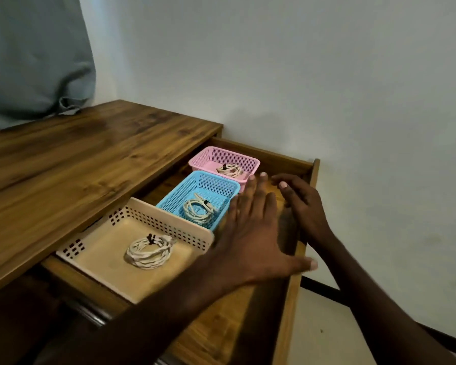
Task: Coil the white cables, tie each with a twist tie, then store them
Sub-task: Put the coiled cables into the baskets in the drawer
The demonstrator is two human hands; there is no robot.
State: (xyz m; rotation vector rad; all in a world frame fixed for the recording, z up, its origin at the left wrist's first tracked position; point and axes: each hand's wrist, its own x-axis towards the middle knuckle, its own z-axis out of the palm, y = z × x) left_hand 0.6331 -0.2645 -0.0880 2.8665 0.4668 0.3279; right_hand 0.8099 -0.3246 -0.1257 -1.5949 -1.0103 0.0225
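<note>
Cables: three tied white coils, one in the beige basket [132, 252], one in the blue basket [195, 206], one in the pink basket [223, 164].
Baskets: side by side in the open drawer [290, 299].
Left hand [250, 233]: fingers spread flat over the drawer, holding nothing.
Right hand [300, 204]: fingers loosely bent, holding nothing.

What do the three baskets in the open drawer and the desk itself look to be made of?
The pink basket, blue basket and beige basket look like moulded plastic: uniform colour, regular perforated walls, slightly glossy rims. The desk top and drawer show brown grain with a soft sheen; whether solid wood or a wood-look laminate cannot be told.
</note>
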